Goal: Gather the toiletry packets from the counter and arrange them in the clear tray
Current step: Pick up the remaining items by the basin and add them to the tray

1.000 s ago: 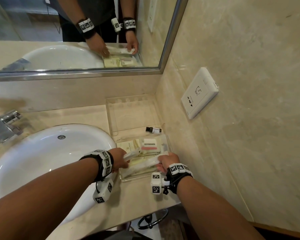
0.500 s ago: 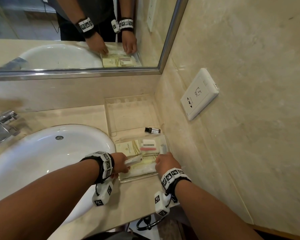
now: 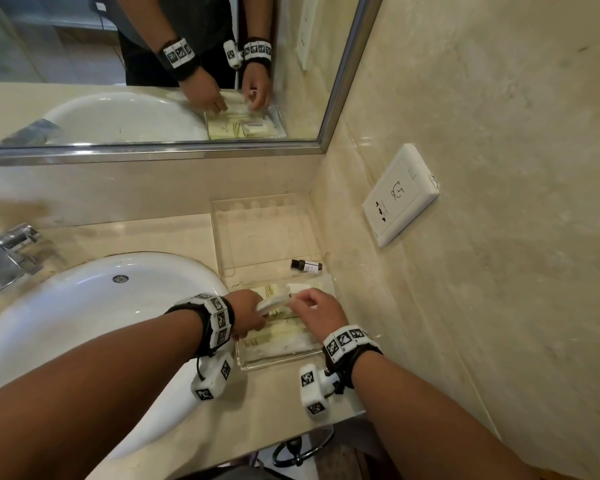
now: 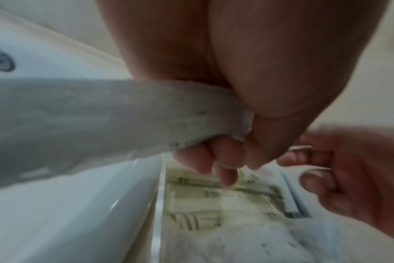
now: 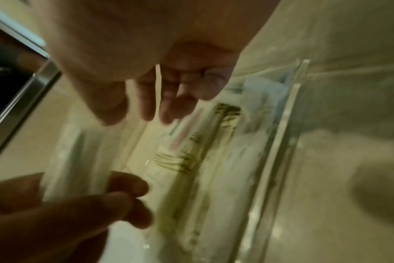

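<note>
A clear tray [image 3: 274,364] sits on the counter by the right wall, with yellow-green and white packets [image 3: 284,332] lying flat in it. My left hand [image 3: 260,311] grips a long white packet [image 3: 274,302] just above the tray. In the left wrist view this white packet [image 4: 101,115] sticks out leftward from my left hand [image 4: 225,160]. My right hand [image 3: 300,299] meets the packet's right end, thumb and forefinger pinching it. In the right wrist view my right hand [image 5: 160,106] hovers over the tray's packets [image 5: 191,160], which are blurred.
A second clear tray [image 3: 222,233] stands behind the first, against the back wall. A small dark bottle [image 3: 305,265] lies between them. The white sink [image 3: 84,323] and faucet [image 3: 7,251] are to the left. A wall socket [image 3: 400,195] is to the right, and a mirror [image 3: 84,64] hangs above.
My right hand left the tray's front right corner and moved up and left to the white packet. My left hand carried that packet a little farther over the tray.
</note>
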The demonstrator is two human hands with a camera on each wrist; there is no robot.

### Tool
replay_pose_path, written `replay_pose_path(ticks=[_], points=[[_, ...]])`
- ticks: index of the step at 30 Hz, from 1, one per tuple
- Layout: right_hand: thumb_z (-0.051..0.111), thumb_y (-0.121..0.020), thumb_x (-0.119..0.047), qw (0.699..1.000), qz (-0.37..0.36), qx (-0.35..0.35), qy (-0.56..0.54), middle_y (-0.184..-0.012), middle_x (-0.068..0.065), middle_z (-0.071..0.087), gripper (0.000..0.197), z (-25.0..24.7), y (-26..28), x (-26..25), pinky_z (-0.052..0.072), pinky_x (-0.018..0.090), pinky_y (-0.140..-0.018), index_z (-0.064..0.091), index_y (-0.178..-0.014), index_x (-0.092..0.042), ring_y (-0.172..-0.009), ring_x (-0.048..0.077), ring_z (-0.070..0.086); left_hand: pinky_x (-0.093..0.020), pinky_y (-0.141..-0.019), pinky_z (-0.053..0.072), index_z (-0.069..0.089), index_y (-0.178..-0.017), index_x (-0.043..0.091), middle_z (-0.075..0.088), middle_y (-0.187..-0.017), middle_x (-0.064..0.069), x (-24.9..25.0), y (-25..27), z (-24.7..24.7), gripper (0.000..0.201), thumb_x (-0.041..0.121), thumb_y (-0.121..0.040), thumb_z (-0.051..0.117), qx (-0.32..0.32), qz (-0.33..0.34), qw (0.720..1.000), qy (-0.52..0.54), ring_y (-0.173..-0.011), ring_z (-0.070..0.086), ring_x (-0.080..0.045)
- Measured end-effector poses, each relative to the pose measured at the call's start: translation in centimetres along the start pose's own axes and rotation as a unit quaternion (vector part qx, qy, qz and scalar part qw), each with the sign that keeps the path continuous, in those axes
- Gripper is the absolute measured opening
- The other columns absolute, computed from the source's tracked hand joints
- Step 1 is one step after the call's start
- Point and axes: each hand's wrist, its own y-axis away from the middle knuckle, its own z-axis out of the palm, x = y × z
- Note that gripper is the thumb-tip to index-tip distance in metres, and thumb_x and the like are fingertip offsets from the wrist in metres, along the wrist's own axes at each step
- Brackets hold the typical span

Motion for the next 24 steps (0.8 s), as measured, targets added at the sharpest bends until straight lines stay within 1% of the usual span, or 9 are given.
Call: replay_pose_path(ticks=[2,4,8,11,13,16,19,21,24], points=[[0.065,-0.090,-0.047,0.993,0.007,-0.042,-0.110,-0.095,0.004,0.076,0.027,0.4,0.2,-1.5,0.055,0.028,-0.065,0.070,-0.101,-0.023,-0.073,0.012,0.068,-0.030,-0.056,0.056,0.069,-0.093,0.009,0.067,-0.070,-0.006,0.9,-0.1,-0.1,0.014,0.020,-0.087,0.062,-0.007,0.010,0.999,-0.035,-0.052,0.060,-0.019],[0.067,-0.093,-0.037,0.985,0.010,-0.061,-0.162,-0.088,0.014,0.076,0.026,0.8,0.1,-2.4,0.048,0.025,-0.055,0.071,-0.099,-0.013,-0.067,0.014,0.066,-0.029,-0.056,0.056,0.070,-0.089,0.010,0.068,-0.071,-0.006,1.5,-0.3,0.0,0.018,0.024,-0.088,0.058,-0.014,0.028,0.998,-0.048,-0.054,0.061,-0.020],[0.067,-0.092,-0.019,0.979,0.036,-0.030,-0.197,-0.071,0.008,0.068,0.012,0.9,-0.5,-2.1,0.048,0.024,-0.050,0.069,-0.091,-0.008,-0.055,0.011,0.062,-0.027,-0.058,0.056,0.067,-0.095,0.017,0.073,-0.080,-0.004,1.4,-0.8,0.7,0.018,0.031,-0.086,0.063,-0.007,0.061,0.998,-0.031,-0.061,0.066,-0.017],[0.062,-0.094,-0.018,0.976,0.088,0.025,-0.195,-0.070,0.006,0.066,0.011,-0.1,-1.2,-0.7,0.048,0.025,-0.049,0.067,-0.091,-0.009,-0.052,0.010,0.059,-0.028,-0.077,0.052,0.067,-0.107,0.023,0.069,-0.095,0.003,0.2,-1.1,0.4,0.026,0.039,-0.086,0.065,0.043,0.085,0.993,-0.065,-0.084,0.064,-0.015],[0.057,-0.095,-0.015,0.969,0.138,0.035,-0.200,-0.073,0.007,0.063,0.011,-1.1,-1.6,0.3,0.044,0.024,-0.045,0.066,-0.095,-0.009,-0.051,0.012,0.056,-0.029,-0.087,0.049,0.066,-0.113,0.024,0.066,-0.106,0.004,-1.2,-1.2,0.1,0.030,0.038,-0.087,0.063,0.064,0.075,0.992,-0.083,-0.098,0.061,-0.017],[0.051,-0.097,-0.010,0.974,0.178,-0.015,-0.138,-0.078,0.007,0.060,0.018,-2.4,-1.5,1.2,0.041,0.022,-0.043,0.066,-0.105,-0.003,-0.049,0.010,0.053,-0.028,-0.080,0.051,0.069,-0.105,0.020,0.067,-0.099,0.005,-2.7,-1.0,-0.1,0.022,0.025,-0.084,0.064,0.055,0.054,0.991,-0.111,-0.093,0.062,-0.015],[0.058,-0.092,-0.016,0.985,0.158,-0.014,-0.072,-0.088,0.002,0.068,0.017,-2.4,-0.8,1.9,0.049,0.026,-0.061,0.070,-0.103,-0.012,-0.070,0.013,0.064,-0.026,-0.073,0.050,0.070,-0.100,0.018,0.067,-0.091,0.005,-2.7,-0.8,-0.1,0.018,0.018,-0.083,0.063,0.056,0.056,0.987,-0.140,-0.083,0.060,-0.013],[0.058,-0.089,-0.023,0.993,0.117,0.011,0.020,-0.095,-0.003,0.070,0.016,-2.3,-0.5,2.1,0.049,0.026,-0.075,0.072,-0.098,-0.020,-0.087,0.016,0.066,-0.027,-0.075,0.052,0.071,-0.099,0.021,0.069,-0.094,0.006,-2.5,-0.8,0.2,0.018,0.022,-0.081,0.066,0.051,0.065,0.981,-0.174,-0.086,0.062,-0.014],[0.047,-0.095,-0.021,0.985,0.067,0.024,0.155,-0.086,-0.007,0.067,0.023,-2.1,0.0,2.0,0.046,0.025,-0.072,0.065,-0.079,-0.024,-0.081,0.014,0.062,-0.029,-0.079,0.052,0.068,-0.104,0.027,0.068,-0.101,0.008,-2.2,-0.7,1.2,0.022,0.031,-0.083,0.064,0.048,0.082,0.966,-0.239,-0.095,0.062,-0.016]])
